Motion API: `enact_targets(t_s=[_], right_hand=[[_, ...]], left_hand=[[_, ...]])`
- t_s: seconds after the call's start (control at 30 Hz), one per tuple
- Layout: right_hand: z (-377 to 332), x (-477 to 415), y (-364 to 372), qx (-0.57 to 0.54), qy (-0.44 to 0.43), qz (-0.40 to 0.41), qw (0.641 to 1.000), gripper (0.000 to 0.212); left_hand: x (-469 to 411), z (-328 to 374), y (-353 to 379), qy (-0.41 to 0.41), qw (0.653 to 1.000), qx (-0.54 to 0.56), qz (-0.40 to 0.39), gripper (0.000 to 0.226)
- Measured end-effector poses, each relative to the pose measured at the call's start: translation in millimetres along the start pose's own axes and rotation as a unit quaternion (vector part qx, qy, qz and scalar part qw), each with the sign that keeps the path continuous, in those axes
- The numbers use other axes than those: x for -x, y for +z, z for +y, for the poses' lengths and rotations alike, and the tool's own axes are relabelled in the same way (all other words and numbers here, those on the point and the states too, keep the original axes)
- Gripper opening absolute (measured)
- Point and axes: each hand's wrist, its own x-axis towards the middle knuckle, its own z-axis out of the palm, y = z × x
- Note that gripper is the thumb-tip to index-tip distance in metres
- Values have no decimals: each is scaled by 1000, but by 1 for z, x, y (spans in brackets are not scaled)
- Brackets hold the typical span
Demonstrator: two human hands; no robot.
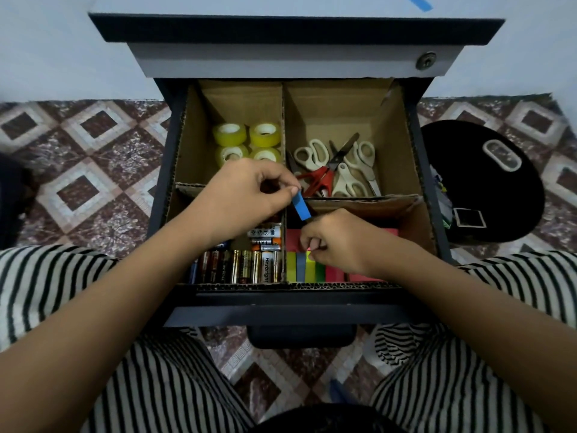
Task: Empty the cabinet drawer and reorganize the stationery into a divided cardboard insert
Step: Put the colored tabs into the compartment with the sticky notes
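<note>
1 narrow, bright blue rectangular strip (302, 207)

Had the drawer (281, 317) pulled open, cardboard insert (402, 145) sitting inside. Four yellow tape rolls (246, 142) back left, scissors (337, 170) piled back right, batteries (246, 264) front left, colourful sticky notes (306, 267) front right, blue strip (302, 207) tilted up over the middle of it all.

The far halves of both rear compartments of the cardboard insert (402, 145) lie bare, right up to the cabinet front (281, 60). Tape rolls (246, 140) and scissors (337, 170) crowd their near halves. Batteries (249, 264) pack the front-left compartment. The left hand (246, 195), pinching a blue strip (302, 207), and the right hand (337, 242) block the centre dividers and the sticky notes (307, 268).
</note>
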Motion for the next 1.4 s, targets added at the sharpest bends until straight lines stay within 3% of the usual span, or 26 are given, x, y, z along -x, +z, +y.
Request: enact_targets(t_s=[0.33,0.47,0.6,0.8,1.07,1.23,1.4], right_hand=[[-2,14,-24,-41,13,9,999,15],[-2,26,-44,-138,34,76,987,7],[-2,26,-45,-218,21,163,962,14],[-5,21,-38,-251,9,188,950,20],[-12,23,-37,-243,15,172,954,27],[-11,28,-38,-213,22,119,969,19],[-9,26,-29,-131,43,21,990,16]], left_hand=[[0,-2,0,14,1000,6,3,11],[0,-2,1,28,1000,7,3,14],[2,1,5,39,999,29,-23,16],[2,1,8,54,997,57,-29,12],[2,-4,8,93,995,28,5,4],[-1,-20,-1,148,978,-117,88,33],[-2,-37,-2,75,971,-212,86,51]])
